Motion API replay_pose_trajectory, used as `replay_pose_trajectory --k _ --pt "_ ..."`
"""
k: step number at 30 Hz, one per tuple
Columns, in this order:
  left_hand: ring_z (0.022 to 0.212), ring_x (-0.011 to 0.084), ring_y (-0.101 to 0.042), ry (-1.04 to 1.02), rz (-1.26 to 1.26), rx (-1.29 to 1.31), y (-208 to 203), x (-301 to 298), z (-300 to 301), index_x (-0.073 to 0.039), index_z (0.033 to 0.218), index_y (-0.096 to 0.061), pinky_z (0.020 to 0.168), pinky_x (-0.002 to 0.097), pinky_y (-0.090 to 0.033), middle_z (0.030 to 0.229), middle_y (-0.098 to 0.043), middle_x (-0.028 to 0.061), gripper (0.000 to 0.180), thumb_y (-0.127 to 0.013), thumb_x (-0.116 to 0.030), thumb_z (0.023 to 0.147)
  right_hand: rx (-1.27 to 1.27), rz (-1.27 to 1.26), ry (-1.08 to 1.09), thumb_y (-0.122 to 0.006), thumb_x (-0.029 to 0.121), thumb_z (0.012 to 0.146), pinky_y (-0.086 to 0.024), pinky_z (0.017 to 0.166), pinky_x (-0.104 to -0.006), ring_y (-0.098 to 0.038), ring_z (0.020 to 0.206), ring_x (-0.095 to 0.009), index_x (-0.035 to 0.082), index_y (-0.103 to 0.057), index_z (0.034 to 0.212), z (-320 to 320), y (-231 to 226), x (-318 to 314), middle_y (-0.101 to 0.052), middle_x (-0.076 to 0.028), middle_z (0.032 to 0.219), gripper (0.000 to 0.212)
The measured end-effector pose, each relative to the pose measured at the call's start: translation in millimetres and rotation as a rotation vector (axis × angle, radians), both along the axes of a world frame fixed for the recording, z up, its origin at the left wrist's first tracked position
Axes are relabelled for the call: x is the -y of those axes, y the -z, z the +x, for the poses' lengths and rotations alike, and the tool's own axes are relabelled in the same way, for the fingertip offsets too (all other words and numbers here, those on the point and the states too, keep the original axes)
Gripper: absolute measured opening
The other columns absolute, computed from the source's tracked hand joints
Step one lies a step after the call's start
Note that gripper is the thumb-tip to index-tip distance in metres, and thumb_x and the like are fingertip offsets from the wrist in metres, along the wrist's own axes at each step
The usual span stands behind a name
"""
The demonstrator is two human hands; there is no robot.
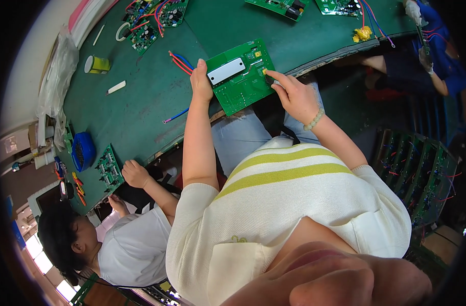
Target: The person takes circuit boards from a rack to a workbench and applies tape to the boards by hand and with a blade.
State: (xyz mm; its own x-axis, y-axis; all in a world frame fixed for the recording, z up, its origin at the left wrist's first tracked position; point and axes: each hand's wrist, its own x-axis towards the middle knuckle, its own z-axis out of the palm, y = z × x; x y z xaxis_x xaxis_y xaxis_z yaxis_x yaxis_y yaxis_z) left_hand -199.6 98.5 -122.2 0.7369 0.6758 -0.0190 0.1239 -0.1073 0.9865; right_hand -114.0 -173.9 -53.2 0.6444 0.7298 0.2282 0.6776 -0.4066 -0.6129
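1 green board [238,97] is tilted above the lap [238,133] at the desk's [141,104] edge, between the person's 2 hands. It bears 2 yellow parts [258,54] and 1 white bar [226,71]. The left hand [201,84] grips its left edge, thumb on top. The right hand [295,96] is half curled, index fingertip at 1 yellow part; I cannot tell whether it pinches anything. 2 spare boards [280,7] lie at the top, near 1 crumpled yellow lump [362,34]. Leftward are 1 round tub [92,65], 1 ring [123,31] and 1 flat strip [116,87].

The bar is smooth and oblong; the bracelet [314,120] is beaded. The desktop is scuffed green, its edge worn. Crinkled clear plastic [54,76] drapes the left side. 2 co-workers sit nearby, 1 in white [136,250], 1 in blue [431,30]; a rack [416,178] of boards stands right.
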Motion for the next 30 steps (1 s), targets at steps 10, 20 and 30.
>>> replay_pose_trajectory --k 10,20,30 --pt "0.073 0.0233 -0.060 0.048 -0.036 0.011 -5.7 0.1 1.4 0.004 0.084 -0.068 0.070 0.0386 -0.045 0.074 -0.066 0.0164 0.072 -0.031 -0.057 0.096 0.091 0.003 0.062 -0.057 0.018 0.092 -0.048 0.052 -0.0413 -0.061 0.066 -0.030 0.024 -0.057 0.125 -6.7 18.0 -5.8 -0.058 -0.008 0.079 0.034" --pt "0.068 0.0248 -0.059 0.013 0.010 0.028 4.4 -2.2 -0.1 0.005 0.081 -0.065 0.068 0.0391 -0.044 0.070 -0.064 0.0187 0.070 -0.033 -0.054 0.096 -0.572 0.461 0.070 -0.049 0.014 0.098 -0.045 0.063 -0.0229 -0.051 0.066 -0.008 0.018 -0.058 0.127 21.6 6.5 -7.0 -0.063 -0.001 0.095 0.030" --pt "0.064 0.0269 -0.057 0.001 0.062 0.043 8.4 -2.4 2.6 0.007 0.075 -0.061 0.065 0.0421 -0.042 0.066 -0.060 0.0214 0.069 -0.034 -0.052 0.096 0.083 0.039 0.064 -0.055 0.019 0.094 -0.049 0.057 -0.0373 -0.062 0.070 -0.027 0.026 -0.057 0.125 23.4 0.0 -34.4 -0.058 -0.006 0.081 0.032"
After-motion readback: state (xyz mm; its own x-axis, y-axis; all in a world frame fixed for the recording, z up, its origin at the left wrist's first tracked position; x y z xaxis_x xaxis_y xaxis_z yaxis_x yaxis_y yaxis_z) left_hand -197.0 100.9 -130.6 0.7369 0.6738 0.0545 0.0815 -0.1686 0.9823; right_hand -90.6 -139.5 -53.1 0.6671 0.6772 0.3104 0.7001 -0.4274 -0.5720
